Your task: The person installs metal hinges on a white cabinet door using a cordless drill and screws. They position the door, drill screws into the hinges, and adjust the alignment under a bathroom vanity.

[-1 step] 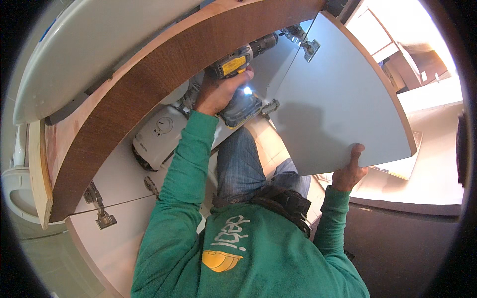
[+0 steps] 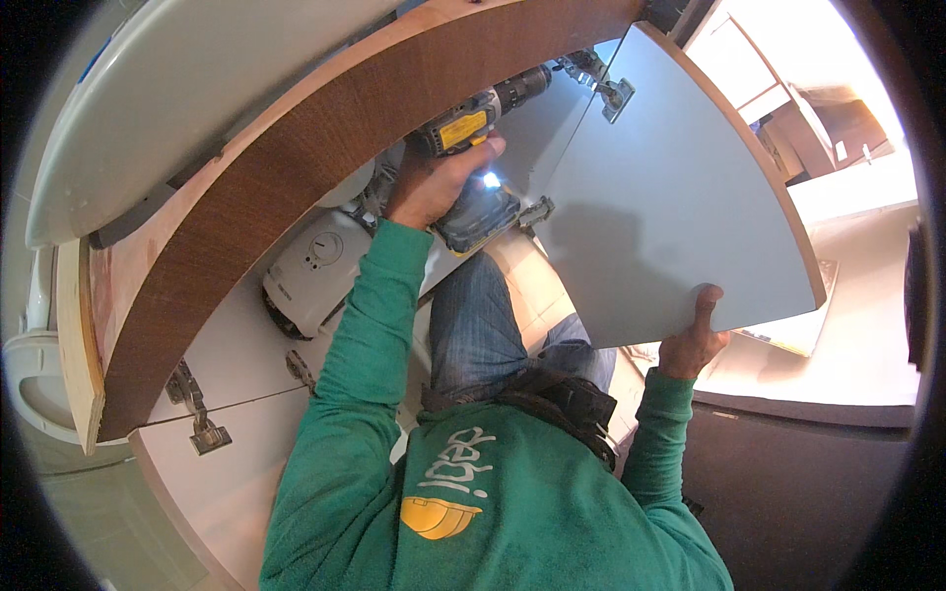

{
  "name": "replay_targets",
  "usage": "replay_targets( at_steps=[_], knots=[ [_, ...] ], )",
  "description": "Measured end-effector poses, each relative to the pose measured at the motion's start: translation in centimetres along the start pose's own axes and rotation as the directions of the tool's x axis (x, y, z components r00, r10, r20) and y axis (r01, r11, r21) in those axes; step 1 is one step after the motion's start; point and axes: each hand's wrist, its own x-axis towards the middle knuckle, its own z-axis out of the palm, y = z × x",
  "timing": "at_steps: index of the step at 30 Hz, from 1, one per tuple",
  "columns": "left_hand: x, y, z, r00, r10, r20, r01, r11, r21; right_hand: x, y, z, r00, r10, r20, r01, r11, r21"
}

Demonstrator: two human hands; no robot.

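Observation:
My left hand [image 2: 439, 187] is wrapped round the grip of a black and yellow cordless drill [image 2: 461, 130]. Its lamp is lit, and the chuck points toward the upper metal hinge [image 2: 616, 97]; I cannot tell whether the bit touches a screw. That hinge joins a white cabinet door panel [image 2: 680, 207] to the cabinet's inner side. A lower hinge [image 2: 537, 212] sits beside the drill's battery. At the panel's near edge my right hand [image 2: 695, 340] grips it, thumb lying on the white face and the other fingers hidden behind.
A curved brown wooden rail [image 2: 325, 108] arches above my left arm, below a white basin [image 2: 168, 108]. Inside the cabinet lies a white appliance with a dial [image 2: 320, 256]. Another white door [image 2: 232, 453] with hinges stands open at lower left. Dark furniture [image 2: 778, 483] is at right.

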Motion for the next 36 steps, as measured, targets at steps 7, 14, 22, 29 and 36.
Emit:
replay_targets(
  at_steps=[7, 14, 22, 29, 36],
  knots=[
    [0.3, -0.5, -0.1, 1.000, -0.003, 0.000, 0.003, 1.000, 0.017, 0.2, 0.5, 0.0, 1.000, -0.011, -0.011, 0.012, 0.999, 0.052],
    [0.1, 0.0, -0.1, 0.999, -0.015, 0.034, 0.014, 1.000, 0.027, 0.4, 0.6, -0.6, 0.999, 0.029, 0.014, -0.029, 0.999, -0.017],
    [0.4, -1.0, -0.2, 0.999, -0.017, 0.035, 0.018, 1.000, -0.020, 0.7, 0.9, -0.6, 0.998, 0.043, 0.039, -0.043, 0.999, 0.006],
    [0.0, -1.5, 1.0, 1.000, 0.024, 0.006, -0.024, 0.995, -0.099, 0.7, 0.6, -0.8, 0.999, 0.023, 0.042, -0.024, 0.999, 0.031],
    [-0.9, -1.4, 1.7, 0.999, 0.051, -0.012, -0.051, 0.999, -0.018, 0.9, 1.3, -0.8, 0.999, 0.042, 0.035, -0.047, 0.990, 0.131]
  ],
)
